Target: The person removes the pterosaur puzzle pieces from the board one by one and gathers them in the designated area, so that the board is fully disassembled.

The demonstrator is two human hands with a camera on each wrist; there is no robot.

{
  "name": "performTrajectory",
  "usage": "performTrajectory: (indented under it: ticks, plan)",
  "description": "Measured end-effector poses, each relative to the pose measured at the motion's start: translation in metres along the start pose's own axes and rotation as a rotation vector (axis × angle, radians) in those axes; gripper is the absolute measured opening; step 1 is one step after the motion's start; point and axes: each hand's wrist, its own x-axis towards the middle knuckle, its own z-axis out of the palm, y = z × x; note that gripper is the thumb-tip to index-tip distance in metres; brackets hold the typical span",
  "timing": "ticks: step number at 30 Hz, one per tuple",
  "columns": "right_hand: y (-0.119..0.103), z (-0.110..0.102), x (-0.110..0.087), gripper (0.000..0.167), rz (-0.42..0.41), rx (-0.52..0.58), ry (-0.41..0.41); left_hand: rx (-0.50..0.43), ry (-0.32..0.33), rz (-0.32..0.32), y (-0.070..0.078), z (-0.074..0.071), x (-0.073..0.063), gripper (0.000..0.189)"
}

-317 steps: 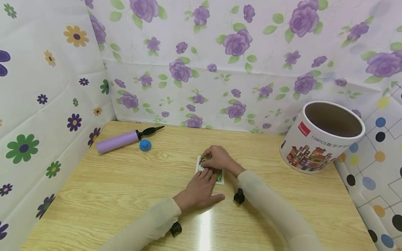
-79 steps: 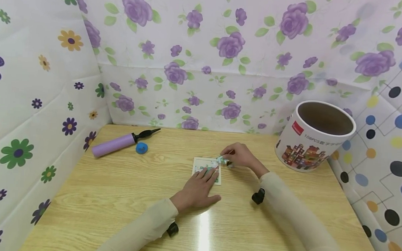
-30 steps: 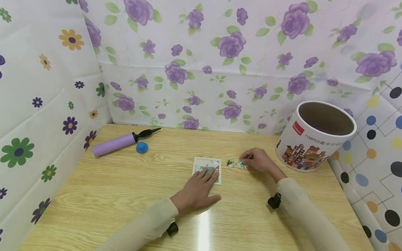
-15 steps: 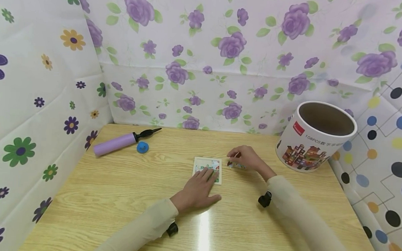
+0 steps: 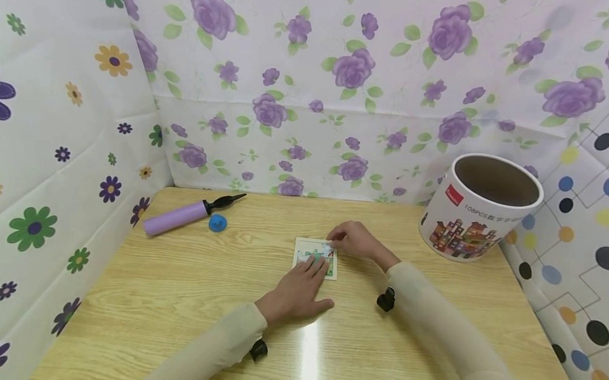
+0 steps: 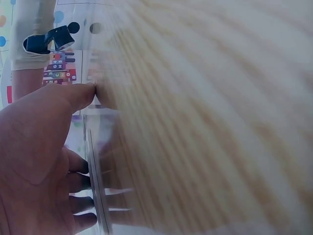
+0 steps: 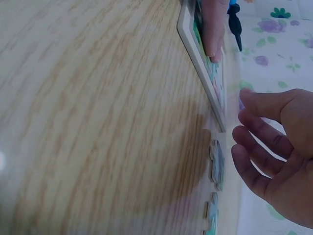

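A small square jigsaw puzzle in a pale frame [image 5: 295, 258] lies mid-table. My left hand [image 5: 298, 287] rests flat on its lower part, fingers straight and thumb spread; in the left wrist view the left fingers [image 6: 80, 182] reach over the frame edge. My right hand [image 5: 355, 240] hovers at the puzzle's upper right corner. The right wrist view shows its thumb and fingers [image 7: 261, 181] loosely bent and apart, nothing visible between them. Below that hand, loose puzzle pieces [image 7: 217, 165] lie on the table beside the frame; in the head view the hand hides them.
A purple hand pump [image 5: 177, 219] with a black nozzle and a small blue toy [image 5: 218, 223] lie at the back left. A large white tub [image 5: 477, 218] stands at the back right. Floral cloth [image 5: 307, 100] walls off the table's back and sides.
Over the last second my right hand has moved left, from the loose pieces to the puzzle's corner. Earlier it was above the puzzle itself. The left hand has stayed in place on the puzzle.
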Motion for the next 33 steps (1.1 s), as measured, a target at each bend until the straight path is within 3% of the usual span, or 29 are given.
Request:
performTrajectory:
  ticks: [10, 19, 27, 33]
  plan:
    - [-0.005, 0.011, 0.008, 0.015, -0.095, -0.087, -0.024, 0.007, 0.004, 0.013, -0.002, 0.003, 0.001, 0.089]
    - [-0.006, 0.017, 0.009, 0.013, -0.113, -0.138, -0.072, 0.029, -0.009, 0.008, -0.002, 0.004, 0.001, 0.091]
    - [-0.007, 0.019, 0.01, 0.009, -0.168, -0.146, -0.055, 0.045, -0.003, 0.01, -0.001, 0.003, 0.001, 0.091]
    - [-0.009, 0.018, 0.009, 0.014, -0.13, -0.136, -0.031, 0.042, 0.006, 0.017, -0.002, 0.003, 0.001, 0.09]
